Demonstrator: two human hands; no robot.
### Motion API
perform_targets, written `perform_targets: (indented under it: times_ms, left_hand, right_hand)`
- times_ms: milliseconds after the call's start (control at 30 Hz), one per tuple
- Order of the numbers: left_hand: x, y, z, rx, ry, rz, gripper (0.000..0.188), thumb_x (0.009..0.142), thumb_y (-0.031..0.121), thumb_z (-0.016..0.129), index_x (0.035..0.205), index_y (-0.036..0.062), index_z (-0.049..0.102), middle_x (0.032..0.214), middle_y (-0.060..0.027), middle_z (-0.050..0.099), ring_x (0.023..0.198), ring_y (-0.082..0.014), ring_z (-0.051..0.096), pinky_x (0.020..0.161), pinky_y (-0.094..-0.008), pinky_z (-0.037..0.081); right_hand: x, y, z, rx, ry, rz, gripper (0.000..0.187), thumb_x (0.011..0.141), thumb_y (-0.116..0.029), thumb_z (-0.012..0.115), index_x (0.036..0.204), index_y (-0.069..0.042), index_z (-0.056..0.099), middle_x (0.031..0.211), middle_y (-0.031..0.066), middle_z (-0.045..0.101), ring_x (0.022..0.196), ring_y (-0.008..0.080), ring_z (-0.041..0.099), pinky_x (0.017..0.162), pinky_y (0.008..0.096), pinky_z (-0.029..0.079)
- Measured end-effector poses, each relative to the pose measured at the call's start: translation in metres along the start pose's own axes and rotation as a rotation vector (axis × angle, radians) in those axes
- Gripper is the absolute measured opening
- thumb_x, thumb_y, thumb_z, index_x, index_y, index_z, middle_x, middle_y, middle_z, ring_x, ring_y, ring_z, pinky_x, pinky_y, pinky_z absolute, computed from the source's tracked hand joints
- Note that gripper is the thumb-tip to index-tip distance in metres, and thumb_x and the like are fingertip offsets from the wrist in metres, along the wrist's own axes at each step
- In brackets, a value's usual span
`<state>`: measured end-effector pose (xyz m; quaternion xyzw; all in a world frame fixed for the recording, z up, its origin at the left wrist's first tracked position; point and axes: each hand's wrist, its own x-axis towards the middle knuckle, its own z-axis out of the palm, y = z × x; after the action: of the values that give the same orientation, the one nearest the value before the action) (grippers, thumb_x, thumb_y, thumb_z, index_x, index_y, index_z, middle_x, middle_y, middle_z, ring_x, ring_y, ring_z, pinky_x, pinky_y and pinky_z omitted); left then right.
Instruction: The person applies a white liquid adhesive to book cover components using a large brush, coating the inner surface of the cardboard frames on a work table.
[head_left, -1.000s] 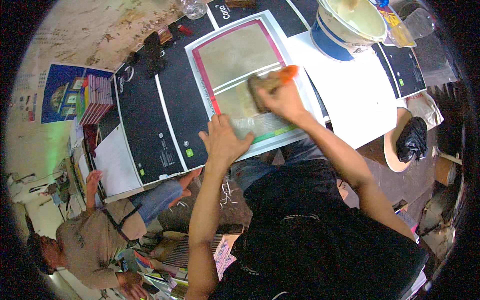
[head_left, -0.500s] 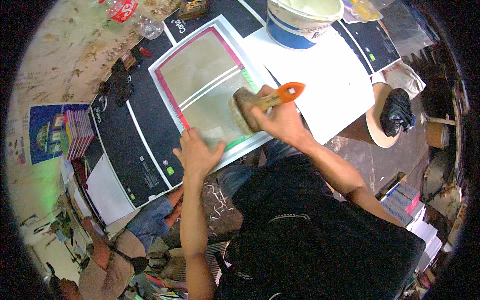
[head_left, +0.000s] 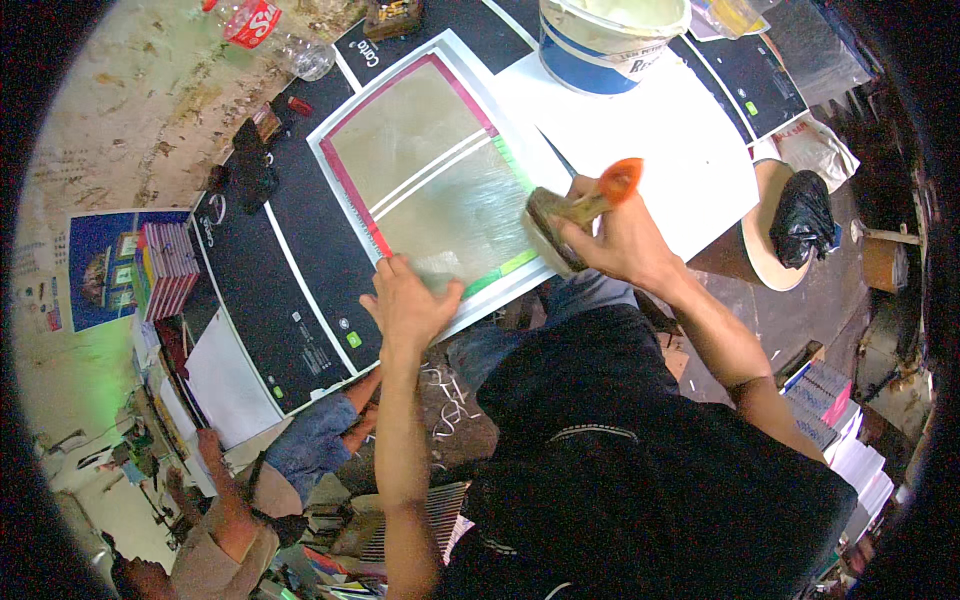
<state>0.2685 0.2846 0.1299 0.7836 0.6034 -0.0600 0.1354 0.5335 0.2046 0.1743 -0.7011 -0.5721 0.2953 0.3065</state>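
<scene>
Partly hidden, right hand [head_left: 622,240] clamps brush [head_left: 562,212]; left hand [head_left: 408,300] presses flat on sheet [head_left: 430,175].

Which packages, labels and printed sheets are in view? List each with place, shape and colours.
Plastic bottle: top left, lying down, clear with red label.
Bucket: top centre, round, white and blue band.
Poster: far left, rectangular, blue with a picture.
Black printed sheet: left of the framed screen, long, white lines, green marks.
</scene>
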Motion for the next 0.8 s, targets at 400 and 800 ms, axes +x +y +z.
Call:
perform_targets:
  times_ms: [400, 800]
  left_hand:
    - [0.0, -0.004, 0.001, -0.029, -0.03, -0.041, 0.079, 0.066, 0.051, 0.069, 0.12, -0.0016, 0.046, 0.121, -0.0175, 0.045, 0.115, -0.0338, 0.047, 0.091, -0.0585, 0.035]
    - [-0.003, 0.008, 0.008, -0.094, 0.145, -0.058, 0.071, 0.066, 0.042, 0.07, 0.12, 0.0023, 0.046, 0.119, -0.0143, 0.046, 0.111, -0.0326, 0.044, 0.088, -0.0554, 0.035]
  right_hand:
    - [0.048, -0.004, 0.018, 0.356, 0.227, -0.229, 0.022, 0.081, -0.025, 0.066, 0.088, -0.005, 0.06, 0.078, 0.0067, 0.061, 0.073, 0.0165, 0.058, 0.065, 0.0333, 0.047]
    - [0.197, -0.022, 0.011, -0.038, -0.081, -0.603, 0.025, 0.077, -0.018, 0.07, 0.098, -0.004, 0.066, 0.089, 0.0135, 0.066, 0.079, 0.029, 0.063, 0.074, 0.0352, 0.051]
